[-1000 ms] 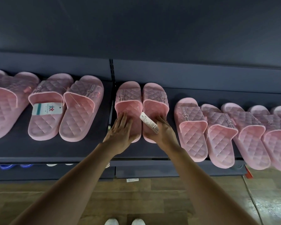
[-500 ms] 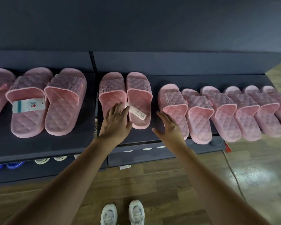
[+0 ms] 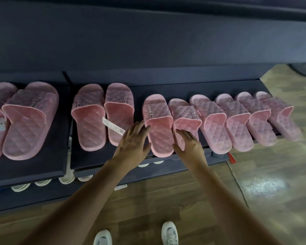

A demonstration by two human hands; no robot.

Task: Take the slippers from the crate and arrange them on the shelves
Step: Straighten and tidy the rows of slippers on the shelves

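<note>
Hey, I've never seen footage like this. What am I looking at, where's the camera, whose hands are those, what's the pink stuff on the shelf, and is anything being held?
There is no machine here, just a person at work. The one picture comes from a wide-angle camera worn on the person's head, looking forward and down, which is why their white shoes show at the bottom. A dark shelf carries a row of pink quilted slippers. The left hand lies with straight fingers against the side of one slipper. The right hand rests flat on the heel end of the neighbouring slipper. Neither hand grips anything. A paper tag lies on the pair further left.
</note>
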